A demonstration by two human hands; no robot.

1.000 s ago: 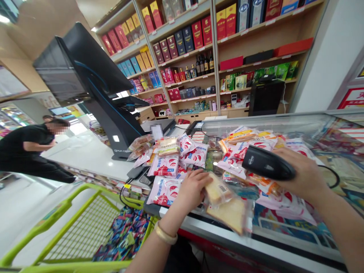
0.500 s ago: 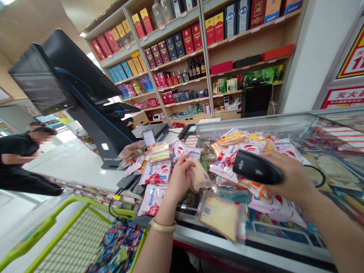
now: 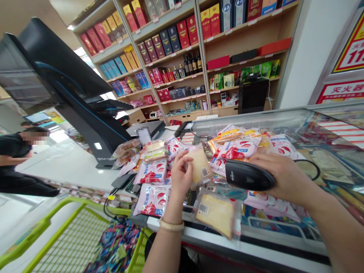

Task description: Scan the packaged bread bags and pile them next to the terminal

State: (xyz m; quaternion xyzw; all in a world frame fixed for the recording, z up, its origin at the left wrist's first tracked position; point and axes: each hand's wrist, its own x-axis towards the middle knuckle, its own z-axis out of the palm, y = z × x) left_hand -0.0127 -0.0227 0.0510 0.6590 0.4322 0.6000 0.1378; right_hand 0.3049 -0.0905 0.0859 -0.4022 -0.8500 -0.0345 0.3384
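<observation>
My left hand (image 3: 182,172) grips a clear bag of sliced bread (image 3: 200,165) by its left edge, and its barcode label faces up. My right hand (image 3: 281,178) is wrapped around a black barcode scanner (image 3: 248,175), whose head points left toward that bag. A second bag of sliced bread (image 3: 215,213) lies near the counter's front edge, its barcode showing. Pink-and-white snack packets (image 3: 155,200) are piled left of my left hand. More packets (image 3: 240,148) lie behind and beneath the scanner, some with orange wrappers.
A glass-topped counter (image 3: 290,117) holds the packets. At left stand a black checkout monitor (image 3: 65,64) and a lime-green shopping cart (image 3: 57,201) with colourful small packs. A person (image 3: 17,159) in black stands beyond the white counter. Shelves of boxes and bottles (image 3: 173,41) line the back.
My left hand has raised and turned the bag of bread, so its barcode label now shows. The scanner in my right hand appears slightly farther left. The view has shifted a little.
</observation>
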